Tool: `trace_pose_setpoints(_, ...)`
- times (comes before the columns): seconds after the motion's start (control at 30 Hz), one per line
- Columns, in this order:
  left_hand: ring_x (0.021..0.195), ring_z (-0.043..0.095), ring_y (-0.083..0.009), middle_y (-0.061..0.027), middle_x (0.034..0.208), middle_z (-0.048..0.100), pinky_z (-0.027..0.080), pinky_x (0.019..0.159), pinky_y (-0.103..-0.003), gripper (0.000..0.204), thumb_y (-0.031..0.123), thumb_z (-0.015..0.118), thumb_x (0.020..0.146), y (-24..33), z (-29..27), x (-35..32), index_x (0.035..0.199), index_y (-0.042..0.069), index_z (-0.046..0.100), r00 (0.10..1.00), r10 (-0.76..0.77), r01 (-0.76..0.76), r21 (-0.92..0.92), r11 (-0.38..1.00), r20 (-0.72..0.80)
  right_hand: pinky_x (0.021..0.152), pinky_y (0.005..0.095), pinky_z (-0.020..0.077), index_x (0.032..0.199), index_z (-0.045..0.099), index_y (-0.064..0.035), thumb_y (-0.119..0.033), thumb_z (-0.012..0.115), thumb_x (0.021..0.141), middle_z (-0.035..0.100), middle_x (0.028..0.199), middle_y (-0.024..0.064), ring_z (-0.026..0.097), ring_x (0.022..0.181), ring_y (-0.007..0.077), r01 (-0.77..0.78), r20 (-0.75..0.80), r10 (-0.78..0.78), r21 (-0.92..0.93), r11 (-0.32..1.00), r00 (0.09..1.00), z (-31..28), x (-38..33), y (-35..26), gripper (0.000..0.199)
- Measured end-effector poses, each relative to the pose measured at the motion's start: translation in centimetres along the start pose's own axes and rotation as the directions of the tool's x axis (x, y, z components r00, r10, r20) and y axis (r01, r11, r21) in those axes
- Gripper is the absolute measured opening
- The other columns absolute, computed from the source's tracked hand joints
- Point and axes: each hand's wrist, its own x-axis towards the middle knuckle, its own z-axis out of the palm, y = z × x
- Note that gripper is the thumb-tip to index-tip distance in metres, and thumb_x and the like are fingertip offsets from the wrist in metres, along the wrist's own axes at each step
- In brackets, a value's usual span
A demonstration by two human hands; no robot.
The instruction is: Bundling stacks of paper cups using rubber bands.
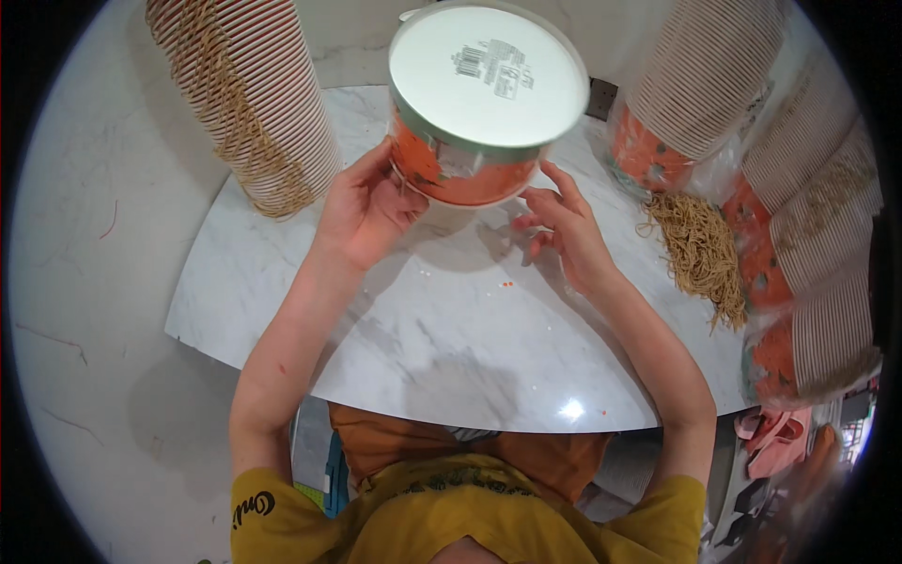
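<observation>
An upside-down round paper tub (pixel 470 174) is raised over the far part of the table, its white base (pixel 442 85) facing up and ringed in green above an orange printed side. My left hand (pixel 371 207) is closed on the lower left of the tub, fingers at its rim. At the lower right, my right hand (pixel 568 226) touches the rim with thumb and forefinger while its other fingers curl loosely below. Shadows of the arms and tub fall on the white marbled table (pixel 451 348). What lies behind the tub is hidden.
A tall stack of tubs (pixel 258 103) draped with tan cords stands at the back left. Bagged tub stacks (pixel 695 85) line the right side. Beside them lies a bundle of tan cords (pixel 700 249). Small orange specks (pixel 507 284) dot the tabletop. A socket (pixel 601 99) shows behind.
</observation>
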Motion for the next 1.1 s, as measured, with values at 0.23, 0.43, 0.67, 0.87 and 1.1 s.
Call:
trace_pose_setpoints(0.23, 0.081, 0.061, -0.0166, -0.0104, 0.107, 0.066, 0.049, 0.065, -0.03, 0.025, 0.018, 0.046, 0.105, -2.5, 1.5, -0.5, 0.117, -0.001, 0.056, 0.999, -0.038, 0.038, -0.027, 0.999, -0.003, 0.064, 0.0287, 0.0505, 0.135, 0.048, -0.0112, -0.018, 0.058, 0.094, 0.064, 0.119, 0.005, 0.066, 0.086, 0.0151, -0.11, 0.229, 0.046, 0.277, 0.955, 0.972, -1.4, 0.5, 0.1, 0.042)
trace_pose_setpoints(0.43, 0.082, 0.062, -0.0165, -0.0082, 0.111, 0.067, 0.048, 0.062, -0.03, 0.025, 0.023, 0.048, 0.105, -2.4, 1.9, -1.0, 0.119, 0.003, 0.056, 0.999, -0.037, 0.036, -0.033, 0.999, -0.008, 0.07, 0.0275, 0.0526, 0.137, 0.049, -0.0103, -0.012, 0.061, 0.091, 0.065, 0.118, 0.005, 0.063, 0.099, 0.0131, 0.083, 0.07, -0.091, 0.106, 0.991, 0.993, -0.3, 0.0, -1.2, 0.047)
trace_pose_setpoints(0.67, 0.088, 0.064, -0.0178, -0.0088, 0.112, 0.067, 0.05, 0.064, -0.03, 0.023, 0.019, 0.049, 0.104, -1.4, 1.5, -1.0, 0.119, 0.004, 0.058, 0.997, 0.06, -0.058, 0.046, 0.997, -0.04, 0.069, 0.0284, 0.0499, 0.135, 0.053, -0.0029, -0.014, 0.06, 0.095, 0.065, 0.112, 0.0065, 0.062, 0.091, 0.0146, 0.112, 0.066, -0.118, 0.086, 0.99, 0.991, -0.8, -0.5, -4.2, 0.042)
trace_pose_setpoints(0.87, 0.088, 0.063, -0.0147, -0.0035, 0.106, 0.067, 0.05, 0.064, -0.03, 0.021, 0.023, 0.054, 0.103, -1.7, 1.6, -0.9, 0.115, 0.007, 0.06, 0.996, 0.062, -0.056, 0.076, 0.996, -0.071, 0.053, 0.0182, 0.0396, 0.111, 0.06, -0.0005, -0.016, 0.054, 0.102, 0.065, 0.092, 0.0055, 0.055, 0.066, 0.0064, 0.02, 0.161, -0.059, 0.236, 0.972, 0.985, -1.2, -0.5, -3.3, 0.019)
trace_pose_setpoints(1.1, 0.086, 0.064, -0.0176, -0.0046, 0.098, 0.068, 0.054, 0.069, -0.036, 0.032, 0.037, 0.052, 0.103, -2.7, 0.9, -0.2, 0.103, 0.007, 0.064, 0.906, 0.356, -0.198, 0.513, 0.835, -0.23, 0.057, 0.0179, 0.0486, 0.097, 0.059, -0.0047, -0.02, 0.053, 0.105, 0.063, 0.077, 0.0027, 0.057, 0.062, 0.0061, 0.113, 0.052, -0.139, 0.339, 0.934, 0.989, -0.4, -1.2, -4.6, 0.018)
